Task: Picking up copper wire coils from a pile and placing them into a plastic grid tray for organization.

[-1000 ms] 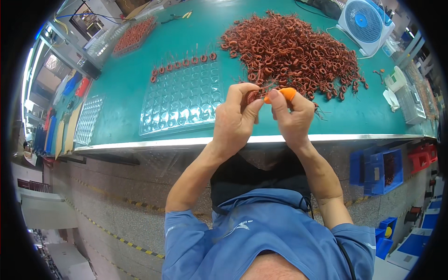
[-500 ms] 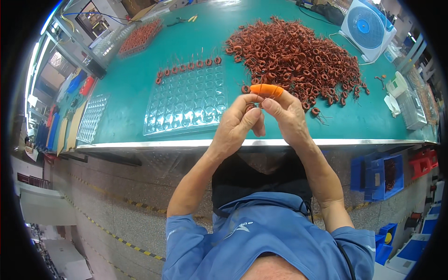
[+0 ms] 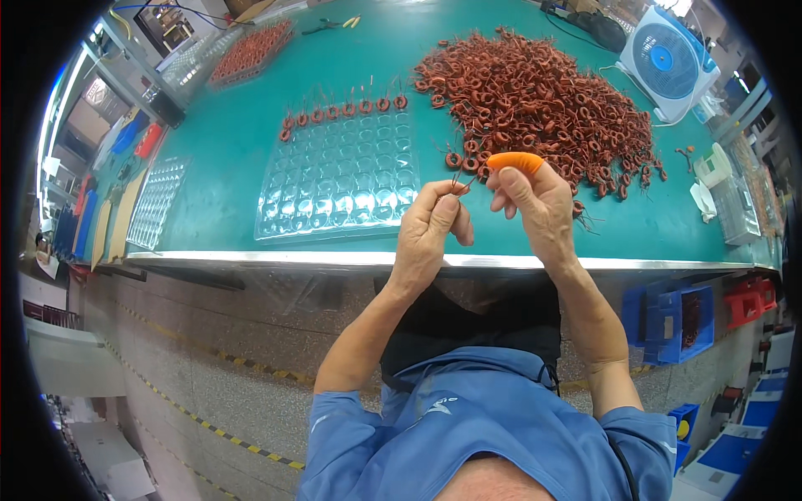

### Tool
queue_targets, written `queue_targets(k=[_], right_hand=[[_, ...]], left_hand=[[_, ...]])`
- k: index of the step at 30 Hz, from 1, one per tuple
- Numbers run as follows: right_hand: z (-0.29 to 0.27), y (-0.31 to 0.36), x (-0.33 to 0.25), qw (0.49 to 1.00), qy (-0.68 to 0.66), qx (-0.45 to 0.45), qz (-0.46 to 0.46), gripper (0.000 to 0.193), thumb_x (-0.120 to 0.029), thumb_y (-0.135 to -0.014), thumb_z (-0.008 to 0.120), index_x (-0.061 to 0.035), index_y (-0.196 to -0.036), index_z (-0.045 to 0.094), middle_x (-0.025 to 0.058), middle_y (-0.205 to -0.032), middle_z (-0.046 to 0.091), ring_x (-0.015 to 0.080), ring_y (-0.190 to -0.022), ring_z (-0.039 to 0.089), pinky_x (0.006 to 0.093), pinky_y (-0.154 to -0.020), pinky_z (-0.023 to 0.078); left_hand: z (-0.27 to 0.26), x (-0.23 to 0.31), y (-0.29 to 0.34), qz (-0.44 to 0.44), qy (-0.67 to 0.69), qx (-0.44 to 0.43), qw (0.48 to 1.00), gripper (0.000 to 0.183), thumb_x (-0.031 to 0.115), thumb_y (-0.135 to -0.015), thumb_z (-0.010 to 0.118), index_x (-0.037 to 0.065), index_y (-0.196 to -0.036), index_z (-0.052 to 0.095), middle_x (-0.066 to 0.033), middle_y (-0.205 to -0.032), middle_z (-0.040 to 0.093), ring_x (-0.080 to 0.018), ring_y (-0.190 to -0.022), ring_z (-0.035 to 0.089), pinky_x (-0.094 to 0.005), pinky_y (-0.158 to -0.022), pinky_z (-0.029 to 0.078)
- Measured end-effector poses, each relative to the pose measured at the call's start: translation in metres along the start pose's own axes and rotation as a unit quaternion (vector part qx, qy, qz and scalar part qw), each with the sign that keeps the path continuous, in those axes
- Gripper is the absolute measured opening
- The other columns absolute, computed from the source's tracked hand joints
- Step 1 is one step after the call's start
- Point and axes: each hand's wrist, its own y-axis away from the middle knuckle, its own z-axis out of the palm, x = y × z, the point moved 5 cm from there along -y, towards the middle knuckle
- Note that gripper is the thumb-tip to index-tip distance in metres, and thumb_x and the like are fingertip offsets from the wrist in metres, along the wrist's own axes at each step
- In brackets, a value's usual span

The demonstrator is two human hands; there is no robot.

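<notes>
Pinched between the thumb and fingers of my left hand [image 3: 430, 225] is a small red-brown toroidal coil [image 3: 460, 189], mostly covered by the fingertips, its thin wire leads sticking up. My right hand [image 3: 539, 204] is just right of it, thumb pressed toward the index finger, which wears an orange finger cot [image 3: 515, 161]. Whether a wire end sits in that pinch is too small to tell. Left of my hands lies a clear plastic tray [image 3: 338, 188] with round wells; coils stand along its far row, leads up. Beyond my right hand spreads a large heap of similar coils [image 3: 543, 100].
A filled coil tray [image 3: 251, 54] sits at the far left, near pliers [image 3: 322, 27]. Another clear tray [image 3: 159, 203] lies by the left edge. A white-blue fan [image 3: 664, 63] stands far right, with clear boxes [image 3: 735, 209] nearer. Blue bins [image 3: 681, 326] are below the table.
My right hand has drawn away to the right from the coil, opening a gap between the hands. My left hand keeps the coil. The view has shifted slightly.
</notes>
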Motion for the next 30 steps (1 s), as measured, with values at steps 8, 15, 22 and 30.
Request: queue_targets(k=[8, 15, 22, 30], right_hand=[[0.053, 0.0, -0.008, 0.936, 0.28, -0.003, -0.214, 0.039, -0.016, -0.081, 0.077, -0.0005, -0.114, 0.061, 0.0058, -0.084, 0.067, 0.0117, -0.061, 0.063, 0.0249, -0.055, 0.05], [0.098, -0.044, -0.003, 0.98, 0.158, -0.107, -0.063, 0.016, -0.009, -0.085, 0.07, 0.0024, -0.096, 0.067, 0.0066, -0.079, 0.069, 0.0087, -0.073, 0.063, 0.0239, -0.066, 0.051], [0.191, -0.175, 0.038, 0.976, 0.155, -0.126, -0.09, 0.024, -0.018, -0.084, 0.068, 0.0029, -0.096, 0.068, 0.0083, -0.074, 0.069, 0.0107, -0.065, 0.062, 0.0258, -0.061, 0.05], [0.279, -0.227, 0.118, 0.935, 0.284, -0.15, -0.149, 0.02, -0.019, -0.082, 0.067, -0.0005, -0.087, 0.069, 0.018, -0.072, 0.067, 0.0264, -0.066, 0.065, 0.0373, -0.066, 0.051]], left_hand=[[-0.022, 0.004, 0.005, 0.081, -0.191, 0.073, 0.976, 0.028, 0.021, -0.101, 0.049, -0.002, -0.118, 0.05, -0.0056, -0.069, 0.055, -0.0114, -0.061, 0.054, -0.0269, -0.057, 0.045], [-0.067, 0.025, 0.009, 0.134, -0.29, 0.158, 0.934, 0.034, 0.022, -0.099, 0.053, 0.002, -0.126, 0.046, -0.0165, -0.089, 0.063, -0.0296, -0.078, 0.064, -0.038, -0.067, 0.05], [-0.115, 0.017, 0.009, 0.153, -0.522, 0.178, 0.82, 0.028, 0.011, -0.086, 0.063, 0.001, -0.112, 0.056, -0.0175, -0.106, 0.056, -0.0374, -0.098, 0.055, -0.044, -0.083, 0.044], [-0.106, 0.021, 0.007, 0.149, -0.534, 0.142, 0.82, 0.024, 0.009, -0.086, 0.063, 0.003, -0.108, 0.059, -0.0134, -0.103, 0.056, -0.0315, -0.096, 0.056, -0.0398, -0.082, 0.043]])
